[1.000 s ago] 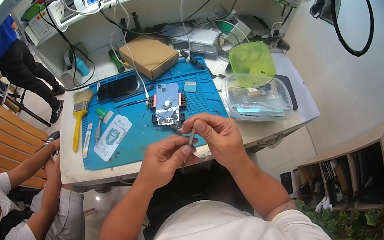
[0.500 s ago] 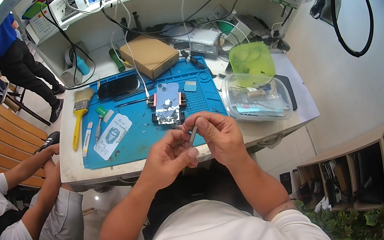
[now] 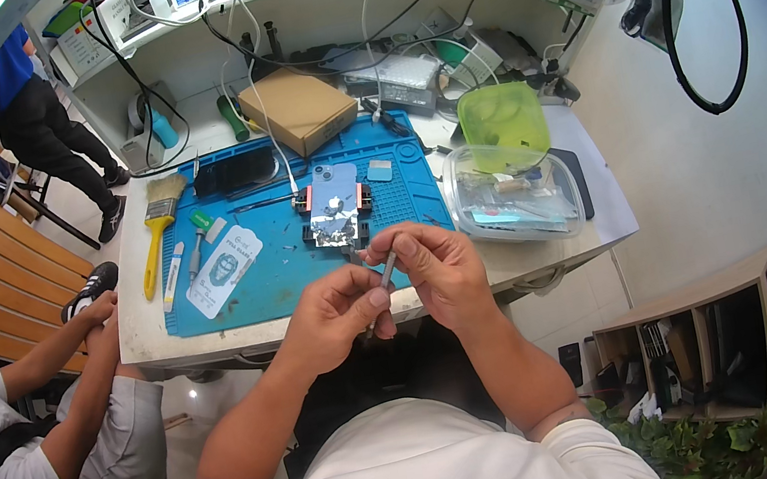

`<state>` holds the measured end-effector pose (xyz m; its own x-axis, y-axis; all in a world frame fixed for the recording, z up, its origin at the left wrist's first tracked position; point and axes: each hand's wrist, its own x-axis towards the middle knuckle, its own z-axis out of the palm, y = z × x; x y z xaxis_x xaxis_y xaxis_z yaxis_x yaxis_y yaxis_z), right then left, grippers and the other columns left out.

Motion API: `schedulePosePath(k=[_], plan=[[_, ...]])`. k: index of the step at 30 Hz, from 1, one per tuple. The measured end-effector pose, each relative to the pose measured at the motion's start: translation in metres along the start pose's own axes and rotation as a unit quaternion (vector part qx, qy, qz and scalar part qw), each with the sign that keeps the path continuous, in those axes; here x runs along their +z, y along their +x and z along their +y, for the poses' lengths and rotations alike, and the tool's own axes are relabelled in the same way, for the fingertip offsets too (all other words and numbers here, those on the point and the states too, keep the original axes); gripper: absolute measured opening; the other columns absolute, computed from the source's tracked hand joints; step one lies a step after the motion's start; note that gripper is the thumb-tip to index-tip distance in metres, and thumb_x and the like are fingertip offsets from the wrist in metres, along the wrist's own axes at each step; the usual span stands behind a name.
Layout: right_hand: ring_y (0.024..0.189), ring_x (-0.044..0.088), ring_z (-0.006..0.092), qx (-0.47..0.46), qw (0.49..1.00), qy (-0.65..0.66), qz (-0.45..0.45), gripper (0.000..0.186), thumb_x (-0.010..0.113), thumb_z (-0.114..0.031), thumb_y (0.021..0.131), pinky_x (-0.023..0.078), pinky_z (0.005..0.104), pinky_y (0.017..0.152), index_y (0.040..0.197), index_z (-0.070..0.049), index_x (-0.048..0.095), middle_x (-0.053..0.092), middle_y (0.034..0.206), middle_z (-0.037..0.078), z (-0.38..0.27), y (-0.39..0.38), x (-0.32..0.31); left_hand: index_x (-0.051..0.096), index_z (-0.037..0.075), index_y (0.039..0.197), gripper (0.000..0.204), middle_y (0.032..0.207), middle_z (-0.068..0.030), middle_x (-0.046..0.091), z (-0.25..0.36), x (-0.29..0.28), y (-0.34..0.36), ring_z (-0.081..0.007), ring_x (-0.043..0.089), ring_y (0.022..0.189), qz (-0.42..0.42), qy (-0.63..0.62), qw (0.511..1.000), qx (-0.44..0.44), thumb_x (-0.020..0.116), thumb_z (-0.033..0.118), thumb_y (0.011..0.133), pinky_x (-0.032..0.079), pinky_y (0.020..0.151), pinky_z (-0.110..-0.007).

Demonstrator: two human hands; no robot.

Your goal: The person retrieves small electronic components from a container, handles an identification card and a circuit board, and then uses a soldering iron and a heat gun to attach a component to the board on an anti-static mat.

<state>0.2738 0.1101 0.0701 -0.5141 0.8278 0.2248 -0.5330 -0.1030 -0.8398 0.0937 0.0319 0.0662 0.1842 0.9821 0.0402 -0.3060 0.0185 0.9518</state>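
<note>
Both hands are close together in front of the bench's near edge, fingertips pinched on a thin grey tool [image 3: 388, 274] that slants between them, its upper end toward the right. The left hand [image 3: 331, 317] grips it lower down with thumb and fingers, while the right hand [image 3: 441, 268] closes thumb and forefinger around its upper part; exactly what kind of tool it is, I cannot tell. Just beyond the hands, a pale blue phone [image 3: 333, 192] lies back side up in a dark holder [image 3: 364, 200] with reddish jaws, and a crinkled silver sheet [image 3: 338, 235] covers its lower end. The holder sits on a blue work mat [image 3: 296, 290] spread over the white bench [image 3: 550, 262]. To the left on the mat are a white printed card [image 3: 225, 274], a green-handled tool [image 3: 195, 261] and a slim white tool [image 3: 174, 278], with a yellow-handled brush [image 3: 160, 224] along the mat's left edge. A black phone [image 3: 235, 171] lies near the mat's far edge, with a brown cardboard box [image 3: 299, 111] behind. Right of the mat stands a clear plastic container [image 3: 529, 230] holding small items, a yellow-green tub [image 3: 503, 123] touching its far side.
</note>
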Motion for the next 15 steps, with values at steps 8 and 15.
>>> schedulePosePath(k=[8,15], plan=[[0.104,0.069,0.0181,0.004,1.000,-0.005,-0.003,0.030,0.069,-0.022,0.105,0.054,0.0345,0.095,0.121,0.002,0.075,0.076,0.112,0.010,-0.001,0.000,0.001,0.067,-0.003,0.121,0.029,0.093,-0.0046,0.068,-0.001,-0.005,0.000,-0.0127,0.070,0.081,-0.025,-0.019,0.999,-0.027,0.060,0.023,0.110,0.057,0.077,-0.029],[0.104,0.069,0.0175,-0.078,0.994,-0.075,0.024,0.021,0.070,-0.017,0.104,0.055,0.0333,0.093,0.115,0.001,0.072,0.068,0.110,0.007,0.004,0.000,0.000,0.069,-0.004,0.119,0.031,0.092,-0.0062,0.067,-0.002,0.000,0.001,-0.0148,0.069,0.083,-0.001,0.014,1.000,0.019,0.062,0.025,0.109,0.057,0.077,-0.030]])
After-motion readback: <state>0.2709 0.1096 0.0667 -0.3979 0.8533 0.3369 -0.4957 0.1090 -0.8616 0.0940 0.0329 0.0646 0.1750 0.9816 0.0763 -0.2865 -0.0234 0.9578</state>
